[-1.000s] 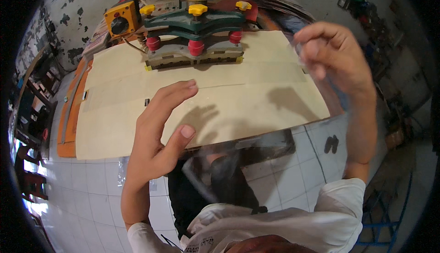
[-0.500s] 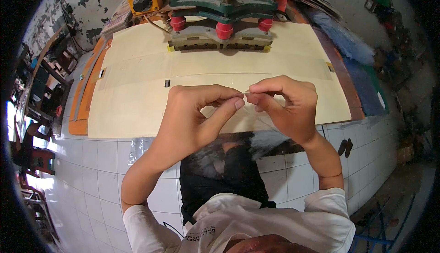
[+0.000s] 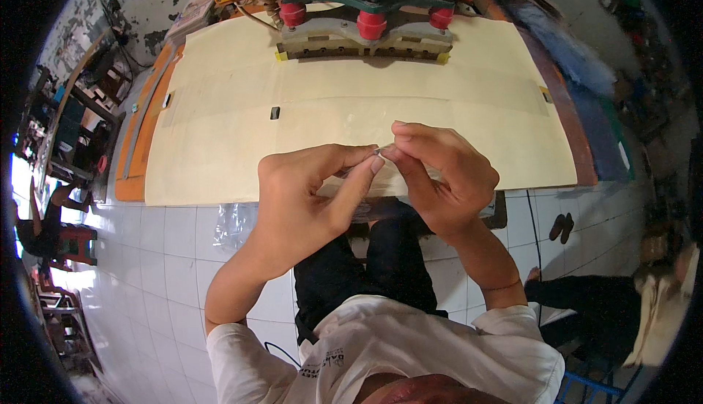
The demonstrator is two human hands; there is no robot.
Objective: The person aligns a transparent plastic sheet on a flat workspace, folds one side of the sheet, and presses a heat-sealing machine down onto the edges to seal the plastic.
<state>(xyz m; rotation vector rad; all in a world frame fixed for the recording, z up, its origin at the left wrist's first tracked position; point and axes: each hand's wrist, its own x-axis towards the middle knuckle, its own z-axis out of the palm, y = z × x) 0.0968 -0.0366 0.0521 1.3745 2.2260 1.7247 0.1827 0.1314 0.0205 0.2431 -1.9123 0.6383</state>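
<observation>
Clear plastic film (image 3: 366, 177) pinched by both hands above cream table (image 3: 220, 148), press machine (image 3: 366, 20) behind.

Hands at the clear film: two, left hand (image 3: 307, 199) and right hand (image 3: 439, 173)
Red knobs (image 3: 372, 25) on the green press: three
Cream boards (image 3: 351, 111): one
Sandals (image 3: 562, 227) on the floor: two

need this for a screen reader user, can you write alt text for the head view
Seen from above, a person's left hand and right hand meet fingertip to fingertip, pinching a thin clear plastic film over a cream-covered worktable. A green press machine with red knobs stands at the table's far edge, and white floor tiles lie below.
</observation>
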